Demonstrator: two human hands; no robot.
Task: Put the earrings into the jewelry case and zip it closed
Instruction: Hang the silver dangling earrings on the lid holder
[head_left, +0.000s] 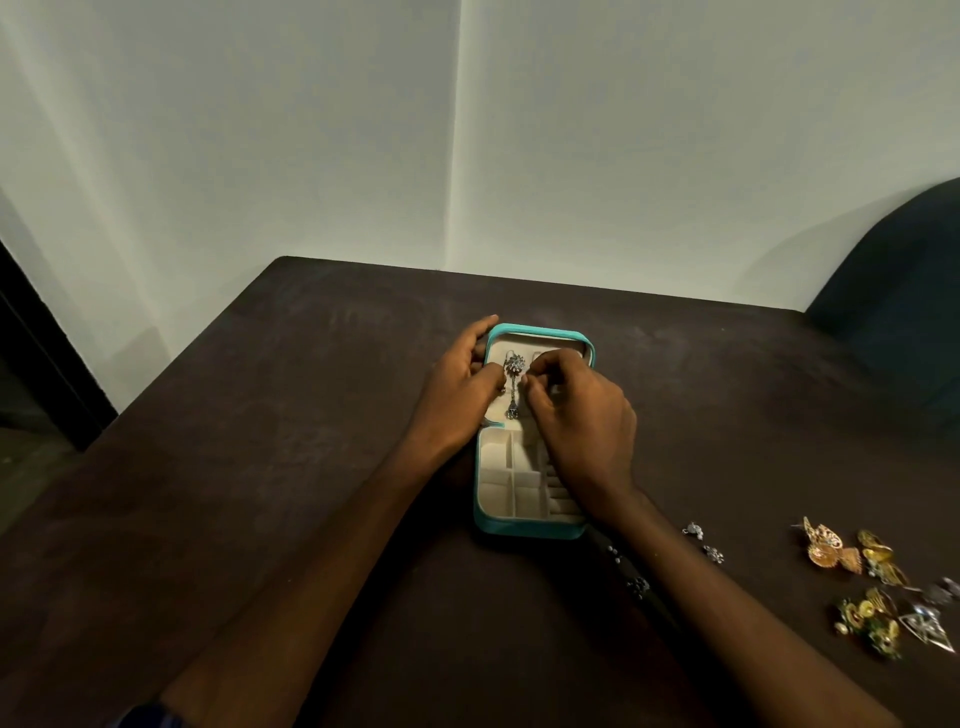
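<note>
Both hands (457, 395) (576, 415) pinch a silver drop earring (514, 382) against the open teal case's (519, 530) lid — compartments bare.

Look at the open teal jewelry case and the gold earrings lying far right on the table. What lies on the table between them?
In the head view, between the jewelry case and the gold earrings lie the right forearm and several small silver earrings.

One open case (530, 530); one silver drop earring (514, 382) against its lid. Two hands: left (457, 395), right (582, 421). On the table (260, 415): a cluster of gold earrings (852, 556) and several small silver pieces (704, 540), too tangled to count exactly.
</note>
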